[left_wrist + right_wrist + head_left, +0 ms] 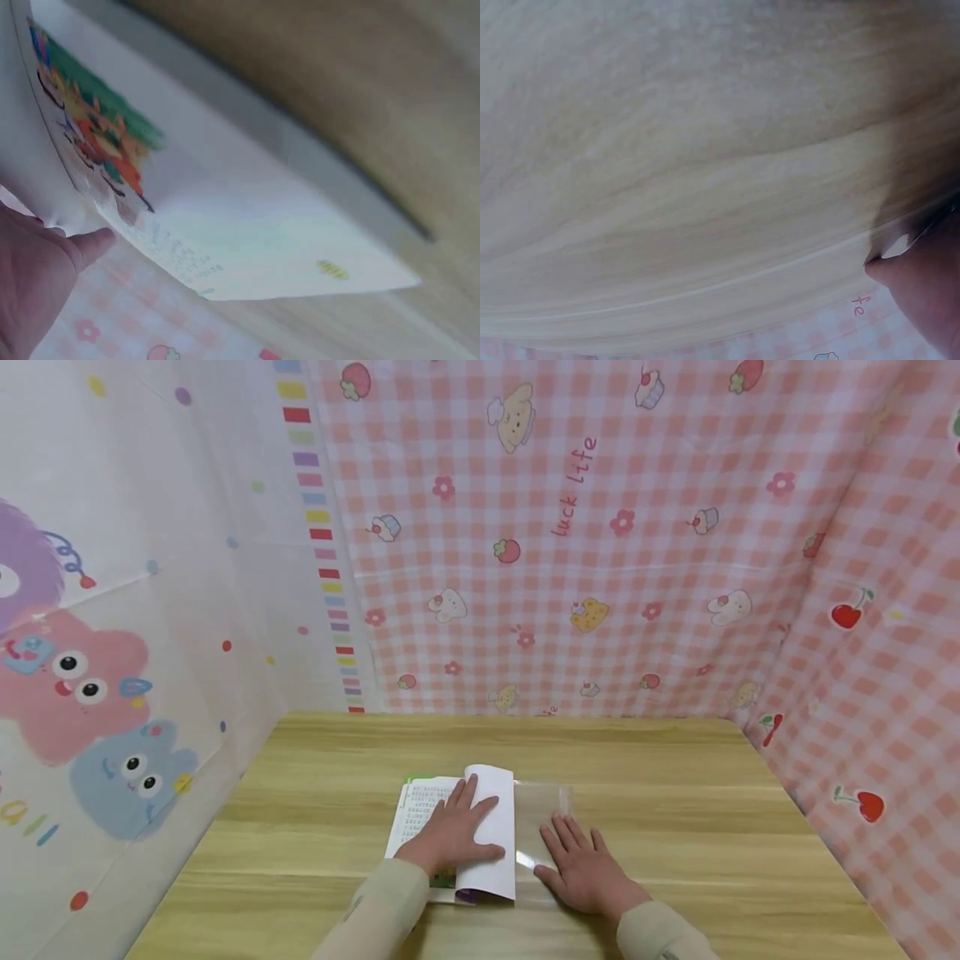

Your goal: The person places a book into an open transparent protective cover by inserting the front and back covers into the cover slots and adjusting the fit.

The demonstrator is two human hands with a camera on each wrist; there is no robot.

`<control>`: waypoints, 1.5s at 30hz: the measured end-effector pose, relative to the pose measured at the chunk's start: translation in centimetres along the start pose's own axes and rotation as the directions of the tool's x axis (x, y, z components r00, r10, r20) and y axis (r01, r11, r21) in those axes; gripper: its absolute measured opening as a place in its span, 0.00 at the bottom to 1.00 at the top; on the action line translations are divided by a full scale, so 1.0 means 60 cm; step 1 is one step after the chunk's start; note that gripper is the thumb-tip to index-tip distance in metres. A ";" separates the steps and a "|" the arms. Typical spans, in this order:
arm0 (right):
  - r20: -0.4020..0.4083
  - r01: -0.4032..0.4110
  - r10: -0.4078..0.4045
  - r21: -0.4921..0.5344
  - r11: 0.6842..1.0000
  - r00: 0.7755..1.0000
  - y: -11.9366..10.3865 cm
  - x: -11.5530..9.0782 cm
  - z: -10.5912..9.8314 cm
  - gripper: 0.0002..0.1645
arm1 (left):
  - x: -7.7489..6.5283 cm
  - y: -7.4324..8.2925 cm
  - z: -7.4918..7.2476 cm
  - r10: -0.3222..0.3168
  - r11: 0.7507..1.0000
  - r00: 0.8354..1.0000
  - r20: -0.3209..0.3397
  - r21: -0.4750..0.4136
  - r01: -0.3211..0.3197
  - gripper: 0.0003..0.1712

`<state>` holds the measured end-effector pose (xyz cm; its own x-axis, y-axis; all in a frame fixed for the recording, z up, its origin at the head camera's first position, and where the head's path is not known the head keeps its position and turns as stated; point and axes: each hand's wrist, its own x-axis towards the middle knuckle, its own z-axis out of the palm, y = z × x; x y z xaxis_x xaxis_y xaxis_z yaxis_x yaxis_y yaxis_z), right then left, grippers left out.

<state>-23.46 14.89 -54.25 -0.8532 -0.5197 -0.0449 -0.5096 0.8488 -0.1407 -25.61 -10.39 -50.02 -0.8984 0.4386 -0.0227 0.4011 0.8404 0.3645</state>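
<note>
An open book (417, 814) lies on the wooden table, with printed text and a colour picture (105, 135) on its left page. Its white cover or end leaf (495, 860) stands folded over and slightly curved. Across that white sheet rests my left hand (453, 835), fingers spread. A clear plastic sheet or sleeve (536, 806) extends from the book's right side. On its right edge lies my right hand (585, 868), palm down with fingers straight. In the left wrist view, part of the left hand (37, 262) shows beside the page; the right wrist view catches only fingertips.
The wooden tabletop (675, 793) spreads around the book on all sides. Behind it hangs a pink checked cloth (570, 560), with another at the right. A white cloth with cartoon figures (135, 710) hangs at the left.
</note>
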 end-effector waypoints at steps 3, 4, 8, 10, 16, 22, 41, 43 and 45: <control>-0.015 0.008 -0.008 0.017 1.000 1.000 0.001 0.000 0.005 0.45 | 0.004 -0.008 0.000 -0.007 0.999 1.000 0.022 -0.032 0.008 0.48; -0.018 0.010 -0.010 0.022 1.000 1.000 0.000 0.000 0.004 0.45 | 0.004 -0.011 0.000 -0.015 0.999 1.000 0.026 -0.039 0.016 0.49; -0.017 0.008 -0.007 0.029 1.000 1.000 -0.002 -0.002 0.000 0.45 | 0.003 -0.022 0.002 -0.040 0.997 0.999 0.033 -0.069 0.042 0.50; -0.016 0.004 -0.004 0.028 1.000 1.000 -0.002 -0.003 -0.002 0.44 | 0.002 -0.024 0.002 -0.042 0.996 0.999 0.024 -0.082 0.044 0.51; -0.019 -0.005 0.005 0.007 1.000 1.000 0.005 0.000 0.004 0.44 | 0.003 -0.028 0.002 -0.062 0.994 0.998 0.015 -0.087 0.063 0.49; -0.026 -0.004 0.004 0.014 1.000 1.000 0.011 0.002 0.010 0.45 | 0.005 -0.025 -0.004 -0.065 0.997 0.997 0.028 -0.033 0.066 0.52; -0.201 0.041 -0.036 0.020 0.999 0.979 -0.019 0.026 -0.005 0.34 | 0.008 -0.022 0.024 -0.052 0.997 0.999 0.004 0.057 0.052 0.52; -0.204 0.036 -0.029 0.028 0.999 0.979 -0.024 0.037 -0.001 0.33 | 0.008 -0.023 0.026 -0.058 0.996 0.998 0.008 0.075 0.057 0.53; -0.178 0.010 -0.005 0.024 1.000 0.984 -0.029 0.042 0.001 0.33 | 0.007 -0.021 0.023 -0.054 0.996 0.999 0.009 0.077 0.053 0.53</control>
<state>-24.71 12.12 -54.18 -0.8566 -0.4988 0.1322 -0.5152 0.8411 -0.1645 -26.27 -10.83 -51.77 -0.9172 0.3953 -0.0503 0.3654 0.8846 0.2896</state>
